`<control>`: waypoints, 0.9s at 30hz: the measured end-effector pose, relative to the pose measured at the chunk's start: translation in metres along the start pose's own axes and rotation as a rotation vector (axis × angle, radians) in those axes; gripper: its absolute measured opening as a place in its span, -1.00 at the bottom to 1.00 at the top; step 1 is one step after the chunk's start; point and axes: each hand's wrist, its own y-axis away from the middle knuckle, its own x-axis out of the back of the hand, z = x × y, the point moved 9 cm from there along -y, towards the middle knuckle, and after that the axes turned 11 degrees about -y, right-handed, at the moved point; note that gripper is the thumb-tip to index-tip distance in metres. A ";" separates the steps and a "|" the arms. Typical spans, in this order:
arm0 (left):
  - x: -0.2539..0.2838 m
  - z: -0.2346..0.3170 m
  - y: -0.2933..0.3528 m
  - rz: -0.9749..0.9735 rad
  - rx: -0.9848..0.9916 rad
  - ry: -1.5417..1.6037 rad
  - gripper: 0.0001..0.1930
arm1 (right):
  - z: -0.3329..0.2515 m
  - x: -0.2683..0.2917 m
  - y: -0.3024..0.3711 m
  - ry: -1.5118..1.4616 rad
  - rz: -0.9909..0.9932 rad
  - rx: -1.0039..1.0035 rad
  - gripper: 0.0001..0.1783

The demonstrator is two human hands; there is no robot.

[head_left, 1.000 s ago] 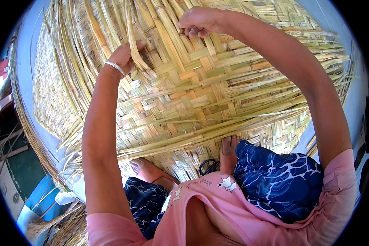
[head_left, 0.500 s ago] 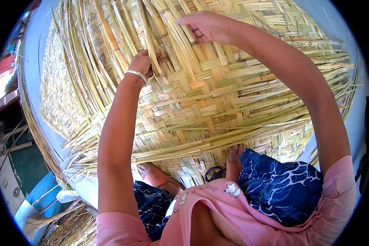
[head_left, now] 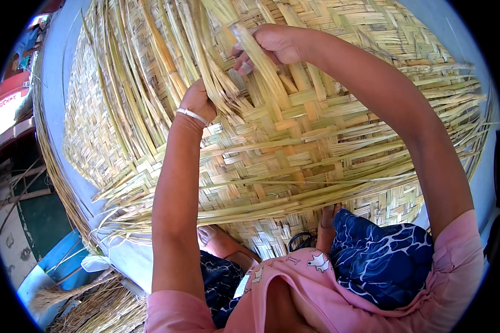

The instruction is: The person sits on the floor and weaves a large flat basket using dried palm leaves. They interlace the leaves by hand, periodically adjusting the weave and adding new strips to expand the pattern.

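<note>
A person bends over a large woven mat point(head_left: 344, 111) of flat, straw-coloured strips, which spreads across most of the view, under both hands and down to the person's feet point(head_left: 222, 242). The two hands are near each other but apart, at the upper middle of the mat. The left hand point(head_left: 197, 101), with a pale bracelet point(head_left: 193, 116) at its wrist, is curled against the left side of some raised strips point(head_left: 215, 77); its fingertips are hidden behind them, so whether it grips them cannot be told. The right hand point(head_left: 269, 49), just beyond and to the right, has its fingers closed about a pale strip point(head_left: 263, 60) that slants across it, slightly blurred. To the left of the hands, long loose strips point(head_left: 116, 83) run away from the person over the weave. Nearer the body, a band of greenish strips point(head_left: 294, 198) crosses the mat from side to side, just ahead of the bare feet. The person wears a pink top point(head_left: 291, 266) and dark blue shorts point(head_left: 380, 261) with white wavy lines. At the lower left, beside the mat, lie a heap of dry stalks point(head_left: 103, 308) and something bright blue point(head_left: 50, 272).
</note>
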 end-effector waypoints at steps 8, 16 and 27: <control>-0.039 0.006 0.007 -0.396 0.091 -0.471 -0.61 | -0.013 0.007 -0.019 -0.156 -0.011 0.250 -0.78; 0.013 -0.018 -0.022 -0.216 0.129 -0.564 -0.60 | 0.003 0.079 0.089 -0.320 0.220 0.460 -0.81; -0.029 0.014 0.080 0.934 -0.733 -1.170 -0.54 | 0.044 0.110 0.126 -0.431 0.421 0.536 -0.76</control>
